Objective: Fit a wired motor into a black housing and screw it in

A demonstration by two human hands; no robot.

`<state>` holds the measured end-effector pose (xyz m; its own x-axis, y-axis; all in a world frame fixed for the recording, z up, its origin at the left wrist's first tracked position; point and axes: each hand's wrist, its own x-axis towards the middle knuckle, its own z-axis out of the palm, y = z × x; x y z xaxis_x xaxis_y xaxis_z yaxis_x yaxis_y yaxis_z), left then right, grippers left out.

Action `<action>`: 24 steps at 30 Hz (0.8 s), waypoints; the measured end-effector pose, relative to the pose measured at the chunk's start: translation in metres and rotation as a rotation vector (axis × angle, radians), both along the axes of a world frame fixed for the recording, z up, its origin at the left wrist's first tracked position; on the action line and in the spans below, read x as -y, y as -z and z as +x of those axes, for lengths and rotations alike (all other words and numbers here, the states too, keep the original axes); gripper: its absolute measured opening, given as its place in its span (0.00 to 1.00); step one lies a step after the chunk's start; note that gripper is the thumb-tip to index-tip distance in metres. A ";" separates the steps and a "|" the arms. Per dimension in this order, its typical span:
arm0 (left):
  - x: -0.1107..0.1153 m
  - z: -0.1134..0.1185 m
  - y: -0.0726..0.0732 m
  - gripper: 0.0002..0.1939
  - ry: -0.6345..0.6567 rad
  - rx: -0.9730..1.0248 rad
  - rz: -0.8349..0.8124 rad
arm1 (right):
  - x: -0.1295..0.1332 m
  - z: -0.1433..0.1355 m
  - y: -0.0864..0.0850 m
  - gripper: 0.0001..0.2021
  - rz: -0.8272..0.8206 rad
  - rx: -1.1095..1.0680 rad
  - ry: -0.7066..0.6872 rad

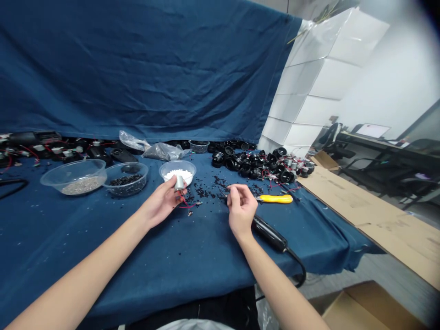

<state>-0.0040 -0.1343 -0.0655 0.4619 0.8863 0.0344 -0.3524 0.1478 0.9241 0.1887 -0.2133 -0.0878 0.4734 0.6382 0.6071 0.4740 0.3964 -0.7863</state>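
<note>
My left hand (pixel 164 200) is closed round a small silver motor (pixel 179 183) with red and dark wires trailing onto the blue cloth. Just behind it stands a clear bowl of white pieces (pixel 178 173). My right hand (pixel 241 206) has its fingers curled and the thumb pressed to them; whatever it pinches is too small to make out. Beside it on the right lie a yellow-handled tool (pixel 276 199) and a black corded tool (pixel 270 233). Small black pieces (pixel 216 188) are scattered on the cloth between and behind my hands.
On the left stand a bowl of small metal parts (pixel 74 178) and a bowl of black parts (pixel 126 179). Black round housings (pixel 254 164) with wires are heaped at the back right. Plastic bags (pixel 164 151) lie at the back. Cardboard (pixel 364 215) borders the right side.
</note>
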 end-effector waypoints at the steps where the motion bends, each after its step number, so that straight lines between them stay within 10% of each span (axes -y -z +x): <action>1: 0.000 -0.001 0.000 0.17 0.029 0.016 -0.034 | -0.008 0.004 -0.007 0.13 -0.023 0.041 -0.007; 7: 0.006 0.005 0.008 0.18 0.215 -0.001 -0.097 | -0.068 0.031 -0.039 0.11 -0.229 0.389 0.054; 14: 0.010 0.016 0.019 0.19 0.264 -0.080 -0.114 | -0.131 0.067 -0.009 0.24 -0.726 0.719 0.212; 24: 0.010 0.014 0.020 0.17 0.246 -0.065 -0.131 | -0.163 0.123 0.007 0.15 -0.869 0.906 0.367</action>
<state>0.0101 -0.1448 -0.0852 0.6612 0.7422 -0.1092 -0.2322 0.3409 0.9110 0.3119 -0.0501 -0.0953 0.3452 0.9025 0.2576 0.9381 -0.3402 -0.0651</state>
